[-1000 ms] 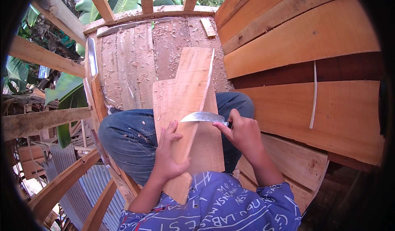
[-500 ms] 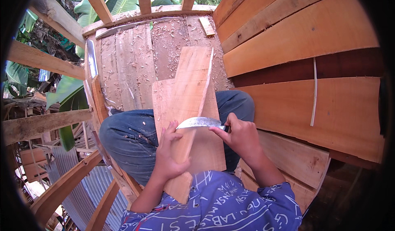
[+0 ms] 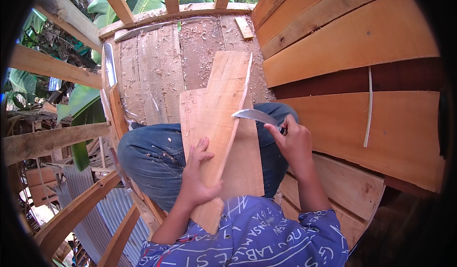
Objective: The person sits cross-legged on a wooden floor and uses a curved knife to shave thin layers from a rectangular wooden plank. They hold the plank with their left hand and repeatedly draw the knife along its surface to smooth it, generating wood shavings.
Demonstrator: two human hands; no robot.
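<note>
A long wooden board [image 3: 220, 110] leans up from my chest, pointing away from me. My left hand [image 3: 197, 176] grips its near part, fingers on the left edge and thumb across toward the right. Beneath it a wider flat board [image 3: 245, 167] rests across my lap. My right hand [image 3: 291, 136] is closed on the dark handle of a curved knife [image 3: 257, 116]. The blade's tip meets or nearly meets the right edge of the long board, about midway up; whether it touches I cannot tell.
Wood shavings litter the plank floor [image 3: 157, 72] ahead of me. A small wood offcut [image 3: 244, 27] lies at the far right of it. Orange-brown plank walling [image 3: 352, 43] rises on the right. Wooden rails [image 3: 57, 136] run along the left, with corrugated metal sheets [image 3: 112, 214] beyond.
The knife has moved up and away to the right, from lying across the long board to its right edge. My left hand keeps its grip on the board.
</note>
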